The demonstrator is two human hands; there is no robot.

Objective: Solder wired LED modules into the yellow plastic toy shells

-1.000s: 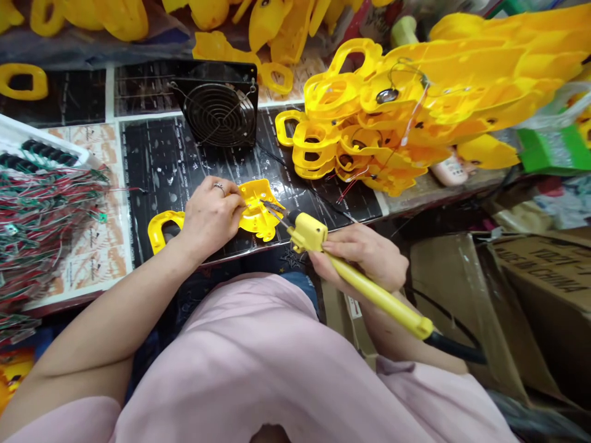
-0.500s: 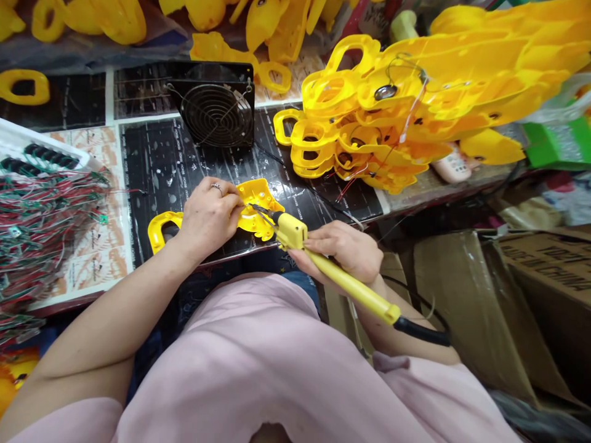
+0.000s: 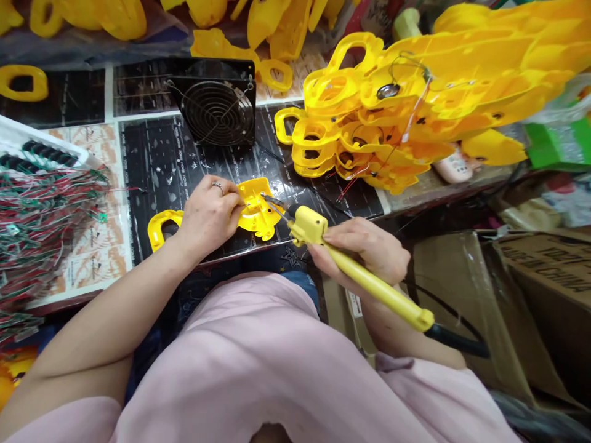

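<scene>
Far L, a bunch of red & green wires [image 3: 50,227] spreads down to the near edge of the table [image 3: 154,160], w/ a white tray [image 3: 23,131] of black coils behind it; a yellow ring part [image 3: 40,83] lies up at the far L; a strip of black tabletop shows btwn the wires & a yellow loop [image 3: 156,237], which sticks out by the L wrist; can't tell if the loop joins the shell.

Mid: the left hand [image 3: 210,212] has its finger ends bunched at the L edge of a yellow plastic shell [image 3: 258,212]; can't see what they pinch, or how tight; the shell lies w/ its inside up, just by the near table edge, so there's little room on the body side; more room is behind it, up to the black fan [image 3: 219,114], & some on the R, up to the pile of yellow shells [image 3: 462,61].

The right hand [image 3: 376,249] is past the near edge, wrapped snug round the hdl of a yellow soldering iron [image 3: 378,286]; its tip is over the shell; can't tell if it touches; the iron's cord runs back by the R arm, nr a cardboard box [image 3: 452,295]; a green box [image 3: 554,144] is far R.
</scene>
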